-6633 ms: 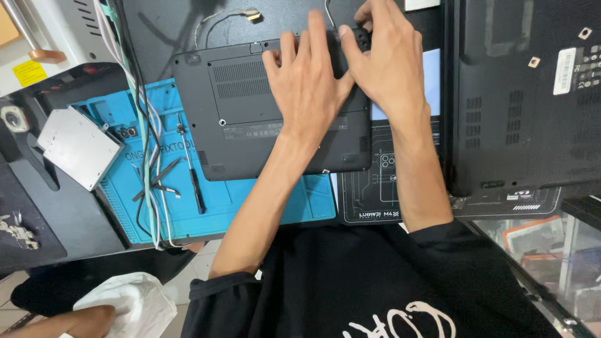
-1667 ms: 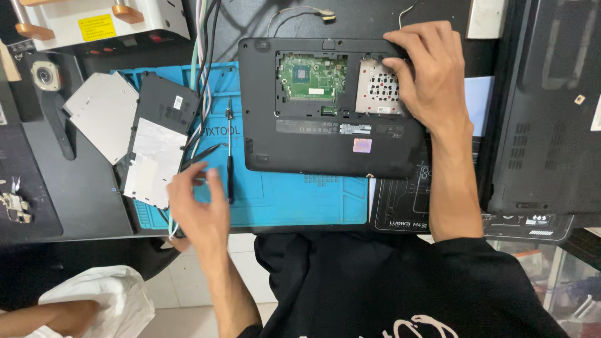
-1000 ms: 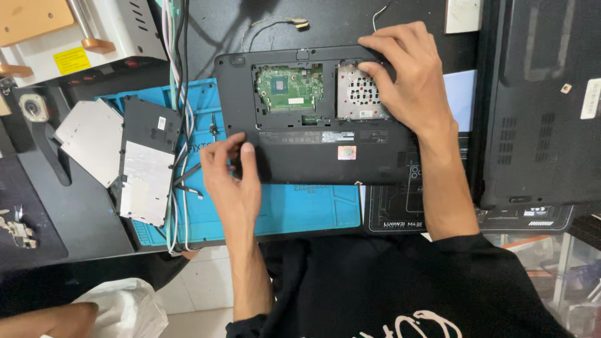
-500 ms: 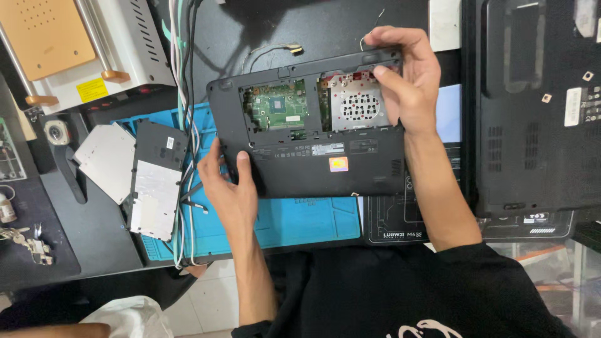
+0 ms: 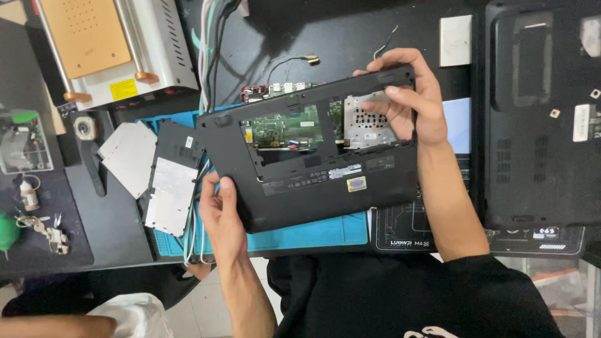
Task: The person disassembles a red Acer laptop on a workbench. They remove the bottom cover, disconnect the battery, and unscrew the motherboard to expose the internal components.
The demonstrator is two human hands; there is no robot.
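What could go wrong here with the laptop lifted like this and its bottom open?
The right hand has fingers in the open bay over the exposed circuit board, so it might press components. The laptop is tilted, held only at two corners with the left hand; it might slip onto the blue mat.

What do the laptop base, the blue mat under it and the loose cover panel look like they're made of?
Laptop base: matte black plastic, probably; dull moulded shell. Blue mat: likely silicone or rubber; flat, unglossy, moulded. Cover panel: black plastic with a silvery foil-like lining.
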